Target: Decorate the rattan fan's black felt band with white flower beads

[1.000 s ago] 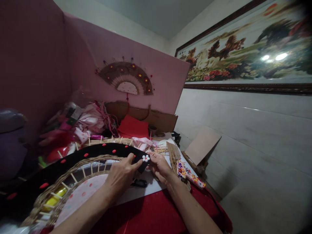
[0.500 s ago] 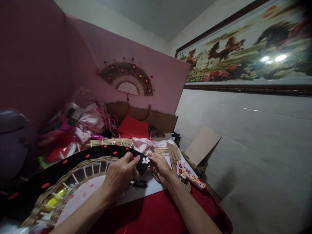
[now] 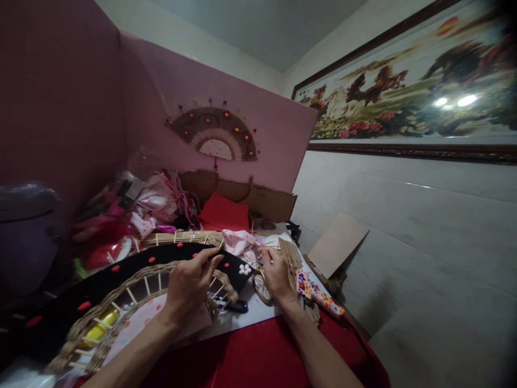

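Observation:
A large fan-shaped piece with a black band with red dots and a woven rope border lies across the left and middle of the table. A white flower with a red centre sits near the band's right end. My left hand is over the band, its thumb and fingertips pinched together; anything between them is too small to make out. My right hand is right of the band's tip, fingers curled round something thin that I cannot make out. A roll of tape stands beside it.
Pink dotted cloth, red sheets and a heap of ribbons and fabric lie behind. A flower-patterned glue gun is at the right edge, near cardboard pieces. A dark blue tool lies below the band's end.
My right hand has moved away from the band's tip to the right, uncovering the tape roll. My left hand has shifted left and lifted off near the flower. The view has moved slightly.

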Demonstrator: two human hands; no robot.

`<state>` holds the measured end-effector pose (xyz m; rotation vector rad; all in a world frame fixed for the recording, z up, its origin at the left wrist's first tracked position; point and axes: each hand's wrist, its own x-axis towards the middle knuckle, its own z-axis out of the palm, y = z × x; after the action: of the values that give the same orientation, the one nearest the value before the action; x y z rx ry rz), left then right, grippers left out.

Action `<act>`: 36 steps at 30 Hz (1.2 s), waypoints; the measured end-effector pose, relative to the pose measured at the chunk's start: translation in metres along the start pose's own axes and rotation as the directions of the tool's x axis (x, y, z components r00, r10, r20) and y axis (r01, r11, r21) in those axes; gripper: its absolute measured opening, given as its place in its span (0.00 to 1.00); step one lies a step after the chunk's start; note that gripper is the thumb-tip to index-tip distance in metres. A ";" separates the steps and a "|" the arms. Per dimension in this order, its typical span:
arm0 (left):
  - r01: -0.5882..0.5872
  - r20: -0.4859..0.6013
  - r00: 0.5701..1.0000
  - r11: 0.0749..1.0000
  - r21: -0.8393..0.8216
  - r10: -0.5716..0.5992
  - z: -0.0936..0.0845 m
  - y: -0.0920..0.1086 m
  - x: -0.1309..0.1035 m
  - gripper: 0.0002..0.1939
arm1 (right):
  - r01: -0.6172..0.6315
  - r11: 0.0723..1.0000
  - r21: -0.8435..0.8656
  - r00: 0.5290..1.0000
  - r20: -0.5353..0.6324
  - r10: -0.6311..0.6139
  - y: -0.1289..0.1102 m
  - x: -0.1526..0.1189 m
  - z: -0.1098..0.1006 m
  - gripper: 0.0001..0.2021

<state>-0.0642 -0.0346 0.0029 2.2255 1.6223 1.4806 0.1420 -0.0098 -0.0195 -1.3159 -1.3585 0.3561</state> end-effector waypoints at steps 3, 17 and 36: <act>0.013 -0.006 1.000 0.999 -0.036 -0.014 -0.003 0.003 -0.001 0.13 | 0.114 0.993 -0.032 0.993 -0.015 -0.115 -0.008 -0.004 -0.002 0.14; -0.477 0.420 0.837 0.845 0.243 0.351 0.011 0.019 -0.015 0.12 | 0.269 0.956 0.114 0.944 0.168 -0.286 -0.016 -0.018 -0.003 0.12; -0.343 0.340 0.911 0.889 0.303 0.235 0.017 0.011 -0.018 0.14 | -0.364 0.856 0.368 0.926 0.239 0.291 0.012 0.001 0.005 0.16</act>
<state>-0.0447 -0.0452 -0.0128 2.8303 1.6163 0.8712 0.1441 -0.0029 -0.0300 -1.1766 -1.1148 0.9611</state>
